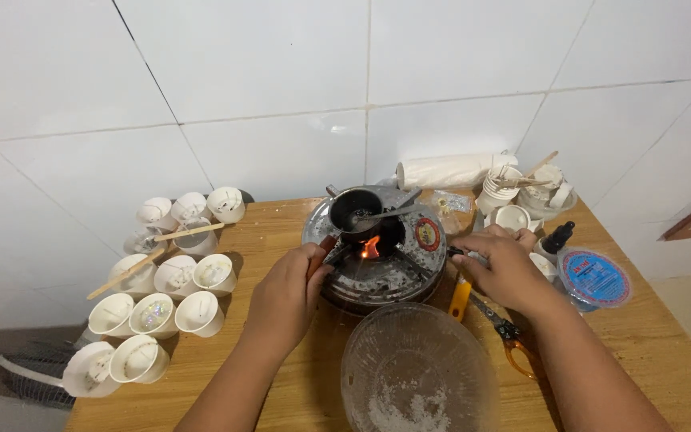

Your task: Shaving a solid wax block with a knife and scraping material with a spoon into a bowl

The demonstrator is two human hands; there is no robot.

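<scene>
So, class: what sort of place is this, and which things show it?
Probably a home candle-making corner: a wooden table against white wall tiles, a lit burner heating a small pot, and many white cups with wicks.

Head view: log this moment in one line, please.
left hand: grips pot handle | right hand: at stove's side | small pot: over flame | stove: lit

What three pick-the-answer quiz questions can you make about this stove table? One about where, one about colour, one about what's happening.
1. Where are the cups? A left of the stove B on the bowl C on the floor
2. The scissors' handles are: A green B orange C white
3. The stove is: A lit B covered C upside down

A: cups cluster at the table's left.
B: orange loops show by the right hand.
A: a flame burns under the pot, whose handle the left hand holds.
</scene>
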